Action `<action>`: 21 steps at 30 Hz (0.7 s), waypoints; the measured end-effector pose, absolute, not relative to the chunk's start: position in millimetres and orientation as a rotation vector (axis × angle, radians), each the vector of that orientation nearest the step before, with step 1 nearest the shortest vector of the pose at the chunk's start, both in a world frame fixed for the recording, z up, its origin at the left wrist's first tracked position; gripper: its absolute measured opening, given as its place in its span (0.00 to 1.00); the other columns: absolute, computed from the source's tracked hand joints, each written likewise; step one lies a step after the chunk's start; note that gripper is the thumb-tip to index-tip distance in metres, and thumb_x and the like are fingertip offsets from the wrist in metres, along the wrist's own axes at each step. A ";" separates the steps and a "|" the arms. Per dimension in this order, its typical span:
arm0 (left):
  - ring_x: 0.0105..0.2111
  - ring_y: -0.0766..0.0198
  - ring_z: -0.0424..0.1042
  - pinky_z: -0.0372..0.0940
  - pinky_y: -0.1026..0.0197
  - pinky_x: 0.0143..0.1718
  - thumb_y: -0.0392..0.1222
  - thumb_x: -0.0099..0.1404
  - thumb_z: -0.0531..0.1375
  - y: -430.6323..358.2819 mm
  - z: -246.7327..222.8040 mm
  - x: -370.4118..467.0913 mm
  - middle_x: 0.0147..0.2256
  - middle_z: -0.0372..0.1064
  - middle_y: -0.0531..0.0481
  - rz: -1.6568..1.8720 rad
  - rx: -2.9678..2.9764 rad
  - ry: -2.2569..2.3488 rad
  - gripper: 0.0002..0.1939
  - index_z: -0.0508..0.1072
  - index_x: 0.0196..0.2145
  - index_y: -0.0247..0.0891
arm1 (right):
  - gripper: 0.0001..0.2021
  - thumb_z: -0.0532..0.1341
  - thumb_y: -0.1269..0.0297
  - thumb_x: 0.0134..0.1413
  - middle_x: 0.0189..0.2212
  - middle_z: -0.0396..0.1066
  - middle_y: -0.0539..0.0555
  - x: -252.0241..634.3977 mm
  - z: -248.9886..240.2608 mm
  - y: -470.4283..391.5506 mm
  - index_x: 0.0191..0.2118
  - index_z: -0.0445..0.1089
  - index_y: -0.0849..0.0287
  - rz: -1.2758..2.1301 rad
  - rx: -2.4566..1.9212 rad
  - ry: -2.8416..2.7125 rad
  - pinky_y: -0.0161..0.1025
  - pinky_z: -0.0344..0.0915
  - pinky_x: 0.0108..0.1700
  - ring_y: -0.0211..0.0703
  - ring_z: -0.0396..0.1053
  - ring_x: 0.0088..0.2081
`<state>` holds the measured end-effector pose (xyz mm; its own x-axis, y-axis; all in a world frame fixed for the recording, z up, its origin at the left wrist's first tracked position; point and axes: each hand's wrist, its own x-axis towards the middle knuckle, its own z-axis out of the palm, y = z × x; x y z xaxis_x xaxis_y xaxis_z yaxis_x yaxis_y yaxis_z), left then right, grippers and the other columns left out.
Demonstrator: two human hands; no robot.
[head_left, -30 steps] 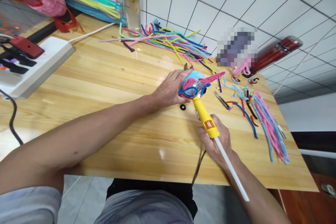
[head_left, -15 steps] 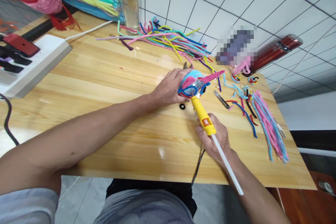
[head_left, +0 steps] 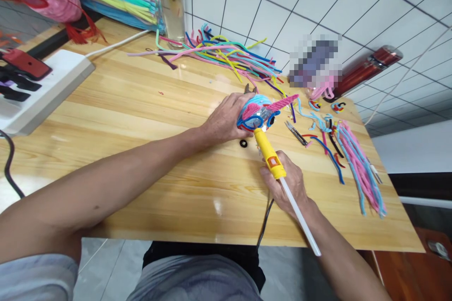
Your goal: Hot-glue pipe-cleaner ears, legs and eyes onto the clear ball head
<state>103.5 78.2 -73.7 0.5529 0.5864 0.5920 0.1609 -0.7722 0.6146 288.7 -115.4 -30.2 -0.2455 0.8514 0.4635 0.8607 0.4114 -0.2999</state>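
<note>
Pipe-cleaner figure (head_left: 259, 110) in blue and pink on the wooden table (head_left: 148, 117), left hand (head_left: 226, 120) cupped around its side, right hand (head_left: 287, 183) gripping a yellow glue gun (head_left: 267, 155), nozzle touching the figure, small scissors (head_left: 295, 133) just beside.

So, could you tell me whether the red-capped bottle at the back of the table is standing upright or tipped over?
Upright: the bottle stands vertically on the table, beside the pipe cleaners.
</note>
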 end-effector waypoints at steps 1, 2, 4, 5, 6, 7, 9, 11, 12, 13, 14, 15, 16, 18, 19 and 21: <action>0.66 0.39 0.65 0.60 0.38 0.69 0.47 0.53 0.78 78.3 -74.2 103.6 0.66 0.66 0.38 1.133 2.309 0.606 0.54 0.60 0.72 0.43 | 0.02 0.58 0.66 0.69 0.31 0.71 0.51 288.6 -30.8 -115.3 0.43 0.67 0.54 -0.011 -1.447 -2.104 0.40 0.69 0.33 0.44 0.73 0.30; 0.66 0.40 0.65 0.60 0.38 0.69 0.47 0.53 0.77 78.3 -74.8 103.8 0.66 0.66 0.38 1.134 2.327 0.613 0.54 0.59 0.72 0.44 | 0.02 0.58 0.66 0.70 0.31 0.71 0.51 288.6 -32.0 -115.2 0.43 0.67 0.54 -0.005 -1.443 -2.100 0.40 0.69 0.33 0.44 0.73 0.30; 0.66 0.41 0.65 0.60 0.38 0.68 0.47 0.55 0.76 78.1 -75.8 104.1 0.66 0.66 0.38 1.141 2.354 0.623 0.53 0.58 0.73 0.43 | 0.02 0.58 0.66 0.70 0.31 0.71 0.51 288.7 -35.7 -114.9 0.43 0.67 0.54 -0.012 -1.433 -2.080 0.40 0.68 0.32 0.44 0.72 0.30; 0.66 0.41 0.65 0.60 0.38 0.68 0.46 0.55 0.76 78.0 -76.2 104.2 0.66 0.66 0.38 1.148 2.362 0.624 0.53 0.57 0.73 0.43 | 0.02 0.58 0.65 0.70 0.31 0.71 0.50 288.8 -37.9 -114.7 0.43 0.67 0.54 -0.025 -1.426 -2.064 0.40 0.67 0.32 0.43 0.72 0.29; 0.66 0.41 0.65 0.60 0.39 0.68 0.46 0.55 0.76 77.8 -76.5 104.3 0.66 0.66 0.37 1.156 2.367 0.622 0.53 0.57 0.73 0.43 | 0.03 0.58 0.65 0.71 0.31 0.70 0.50 289.0 -40.1 -114.6 0.43 0.68 0.54 -0.037 -1.420 -2.046 0.40 0.67 0.32 0.43 0.71 0.29; 0.66 0.41 0.65 0.61 0.39 0.68 0.46 0.56 0.76 77.6 -76.7 104.3 0.66 0.66 0.37 1.164 2.371 0.619 0.53 0.57 0.73 0.43 | 0.03 0.58 0.64 0.71 0.31 0.70 0.50 289.1 -41.9 -114.4 0.43 0.68 0.53 -0.045 -1.413 -2.032 0.40 0.66 0.32 0.43 0.71 0.29; 0.66 0.41 0.66 0.61 0.39 0.68 0.47 0.55 0.76 77.3 -76.7 104.1 0.66 0.66 0.36 1.171 2.374 0.612 0.53 0.57 0.72 0.42 | 0.03 0.58 0.64 0.71 0.31 0.70 0.50 289.3 -43.9 -114.4 0.43 0.67 0.53 -0.051 -1.403 -2.017 0.40 0.66 0.32 0.43 0.71 0.29; 0.66 0.41 0.65 0.61 0.39 0.68 0.47 0.55 0.76 77.2 -76.3 103.8 0.66 0.66 0.37 1.165 2.375 0.614 0.53 0.57 0.72 0.43 | 0.03 0.58 0.64 0.71 0.31 0.70 0.50 289.3 -43.7 -114.5 0.43 0.67 0.54 -0.051 -1.406 -2.028 0.40 0.66 0.32 0.43 0.71 0.29; 0.66 0.41 0.65 0.61 0.39 0.68 0.47 0.55 0.76 77.2 -76.2 103.6 0.66 0.66 0.37 1.158 2.376 0.617 0.53 0.57 0.73 0.44 | 0.03 0.58 0.64 0.71 0.31 0.70 0.50 289.3 -43.1 -114.6 0.43 0.67 0.54 -0.054 -1.412 -2.035 0.40 0.66 0.32 0.43 0.71 0.29; 0.66 0.41 0.65 0.61 0.39 0.68 0.47 0.55 0.76 77.3 -76.1 103.5 0.66 0.66 0.37 1.152 2.377 0.622 0.54 0.56 0.73 0.44 | 0.02 0.58 0.64 0.71 0.31 0.70 0.50 289.3 -42.6 -114.7 0.43 0.67 0.54 -0.057 -1.417 -2.041 0.40 0.66 0.32 0.43 0.71 0.29; 0.66 0.41 0.65 0.61 0.38 0.68 0.46 0.55 0.76 77.3 -76.1 103.6 0.66 0.65 0.38 1.148 2.378 0.628 0.54 0.56 0.73 0.45 | 0.02 0.58 0.64 0.71 0.31 0.70 0.50 289.3 -42.2 -114.9 0.43 0.67 0.54 -0.061 -1.420 -2.043 0.40 0.66 0.32 0.43 0.71 0.29; 0.66 0.41 0.65 0.61 0.38 0.68 0.46 0.55 0.76 77.4 -76.3 103.6 0.66 0.65 0.38 1.146 2.377 0.631 0.54 0.55 0.73 0.45 | 0.02 0.58 0.64 0.71 0.30 0.70 0.50 289.4 -42.1 -115.0 0.43 0.67 0.54 -0.065 -1.420 -2.041 0.40 0.66 0.32 0.43 0.71 0.29; 0.66 0.41 0.65 0.60 0.38 0.68 0.47 0.55 0.76 77.4 -76.5 103.7 0.66 0.65 0.38 1.148 2.375 0.630 0.54 0.55 0.74 0.45 | 0.03 0.58 0.64 0.71 0.30 0.70 0.50 289.6 -42.4 -115.1 0.43 0.67 0.54 -0.068 -1.419 -2.036 0.40 0.66 0.32 0.43 0.71 0.29; 0.66 0.41 0.65 0.61 0.38 0.68 0.47 0.56 0.76 77.6 -77.0 104.0 0.66 0.65 0.37 1.158 2.371 0.623 0.54 0.56 0.73 0.44 | 0.03 0.58 0.64 0.71 0.30 0.70 0.50 290.1 -43.7 -115.4 0.42 0.68 0.54 -0.071 -1.418 -2.029 0.40 0.65 0.31 0.43 0.70 0.29; 0.66 0.41 0.65 0.61 0.38 0.68 0.48 0.56 0.76 77.6 -77.2 104.2 0.66 0.65 0.37 1.164 2.369 0.620 0.53 0.57 0.73 0.43 | 0.03 0.58 0.63 0.71 0.30 0.70 0.50 290.4 -44.6 -115.6 0.42 0.68 0.54 -0.069 -1.422 -2.027 0.40 0.65 0.31 0.43 0.70 0.29; 0.66 0.41 0.66 0.61 0.39 0.68 0.48 0.56 0.76 77.8 -77.3 104.2 0.66 0.66 0.37 1.172 2.367 0.620 0.52 0.58 0.72 0.42 | 0.03 0.58 0.63 0.70 0.30 0.70 0.50 291.1 -46.3 -116.0 0.42 0.68 0.53 -0.063 -1.435 -2.021 0.40 0.65 0.31 0.43 0.70 0.28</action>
